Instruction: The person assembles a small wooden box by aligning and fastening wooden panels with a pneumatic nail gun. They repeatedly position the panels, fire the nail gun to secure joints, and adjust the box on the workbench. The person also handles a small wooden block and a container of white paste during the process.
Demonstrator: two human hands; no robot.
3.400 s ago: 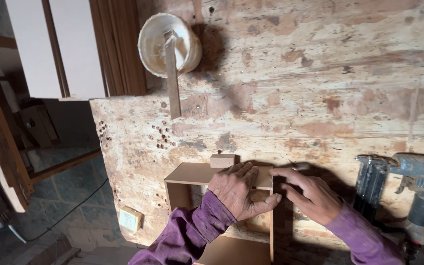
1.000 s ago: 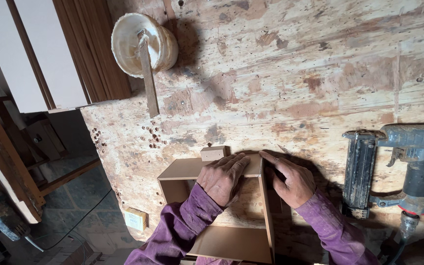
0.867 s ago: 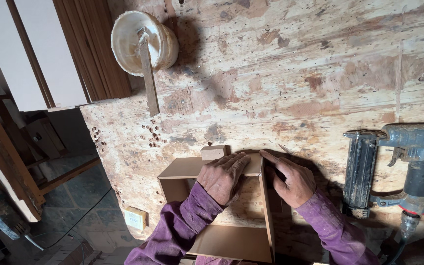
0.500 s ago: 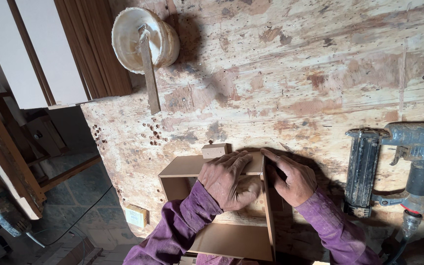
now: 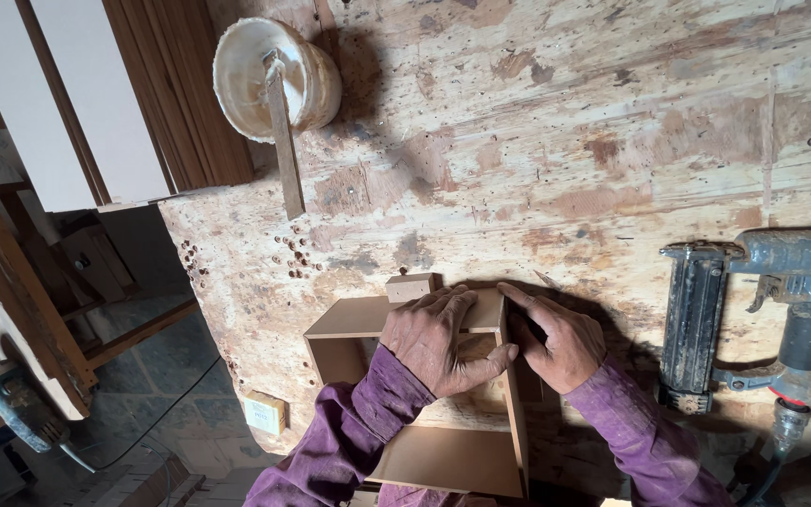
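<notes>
While both purple-sleeved arms reach in from six o'clock, the left hand lies flat over the top corner of the open box frame of plain brown fibreboard panels, fingers spread and pressing down rather than curled around anything, and the right hand braces the frame's right panel from three o'clock, fingers extended against the board; this looks like a way of keeping the corner joint square and steady. A small wooden block sits just beyond the frame at twelve o'clock. The frame stands near the six o'clock edge of the scarred, stained plywood tabletop. At three o'clock lies a grey pneumatic nail gun; at eleven o'clock, a crusted white glue pot with a stick. Boards lean at ten o'clock above a dim workshop floor.
</notes>
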